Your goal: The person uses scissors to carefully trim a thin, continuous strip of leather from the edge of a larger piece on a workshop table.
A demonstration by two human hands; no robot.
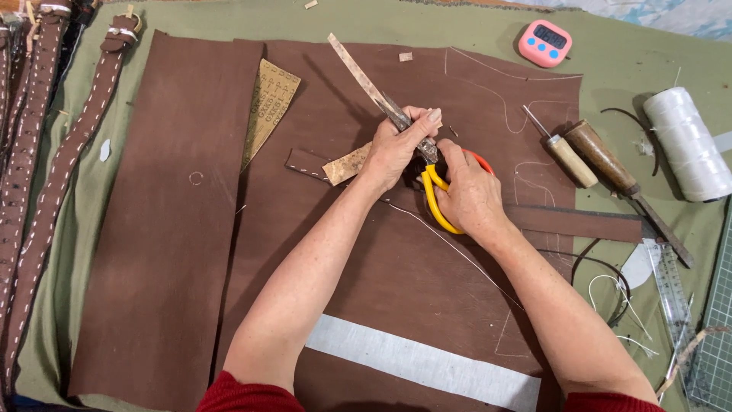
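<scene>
Both grips are closed at the middle of the worktop. The left hand [396, 149] pinches a thin strip [371, 85] of mottled leather, thumb and fingers pressed together on it just above the scissors [436, 194]. The strip slants up and to the far left from the fingers, so its free end stays off the sheets below and the held part is steady at the blades. The right hand [469, 191] is wrapped around the yellow and orange scissor handles, fingers through the loops, wrist low, so the blades point toward the left hand's pinch.

Under the hands lies a large brown sheet [404, 275] marked with faint drawn lines. It lies flat as a working surface, with a second brown sheet [164, 229] to its left. A tan wedge [267, 107] and a small tan scrap [345, 164] lie near the left wrist. A white band [423, 362] crosses the near edge.

To the right, within reach, lie two wooden-handled tools [595, 156], a spool [686, 141] of white thread, a clear ruler [672, 294] and a pink timer [544, 43]. Stitched belts [53, 175] lie along the left edge.

The scissor blades are hidden between the two hands, so whether they are open or biting the strip cannot be told. The strip's near end is covered by the fingers. The belts, the ruler and a cutting mat [717, 336] at the right are cut off by the frame.
</scene>
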